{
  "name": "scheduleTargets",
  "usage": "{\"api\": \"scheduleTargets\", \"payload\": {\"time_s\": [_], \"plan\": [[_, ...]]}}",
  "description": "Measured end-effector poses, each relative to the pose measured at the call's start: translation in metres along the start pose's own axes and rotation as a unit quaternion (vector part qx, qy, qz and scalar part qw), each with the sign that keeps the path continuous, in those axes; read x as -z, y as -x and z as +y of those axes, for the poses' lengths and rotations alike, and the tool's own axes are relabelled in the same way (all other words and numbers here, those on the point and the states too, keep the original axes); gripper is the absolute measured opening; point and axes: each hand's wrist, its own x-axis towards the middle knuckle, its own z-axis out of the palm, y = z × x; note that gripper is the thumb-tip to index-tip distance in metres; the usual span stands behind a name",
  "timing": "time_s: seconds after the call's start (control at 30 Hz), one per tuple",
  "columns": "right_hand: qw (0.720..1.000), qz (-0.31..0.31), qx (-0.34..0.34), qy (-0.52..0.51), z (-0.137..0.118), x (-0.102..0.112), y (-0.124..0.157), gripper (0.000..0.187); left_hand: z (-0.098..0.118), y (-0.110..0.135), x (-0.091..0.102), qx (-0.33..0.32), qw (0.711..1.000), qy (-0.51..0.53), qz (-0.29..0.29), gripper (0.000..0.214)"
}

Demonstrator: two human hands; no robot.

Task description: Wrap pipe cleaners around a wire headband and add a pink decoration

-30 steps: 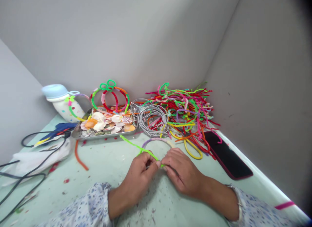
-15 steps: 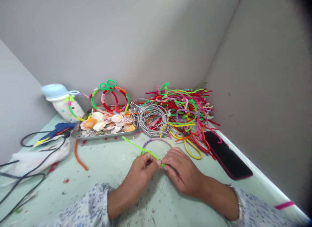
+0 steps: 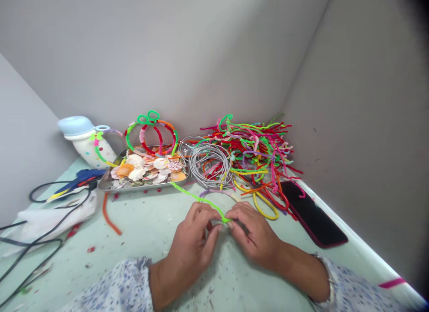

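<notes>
Well inside table edge (image 3: 368, 260), both hands (image 3: 192, 247) (image 3: 254, 236)

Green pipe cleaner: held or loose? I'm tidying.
Held: the pipe cleaner is pinched at one end between left hand and right hand.

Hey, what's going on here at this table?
A person's left hand and right hand are pinching a green pipe cleaner at their fingertips, right by a purple-wrapped hoop. Beyond the hands sit a metal tray of seashells, a bundle of grey hoops and a heap of colourful pipe cleaners. A phone lies to the right.
</notes>
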Motion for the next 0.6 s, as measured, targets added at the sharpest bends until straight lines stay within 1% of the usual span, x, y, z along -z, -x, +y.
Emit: {"api": "scheduleTargets", "payload": {"time_s": [0.1,0.37,0.6], "plan": [[1.0,-0.003,0.007,-0.001,-0.001,0.0,0.0,0.011,-0.001,-0.003,0.0,-0.021,1.0,-0.021,-0.003,0.018],[1.0,0.0,0.012,-0.007,0.0,-0.001,0.001,0.011,-0.007,-0.003,-0.001,-0.058,0.997,-0.039,0.022,0.021],[1.0,0.004,0.025,0.004,-0.001,-0.001,0.0,0.012,-0.011,-0.004,0.0,-0.088,0.994,-0.051,0.041,0.019]]}}
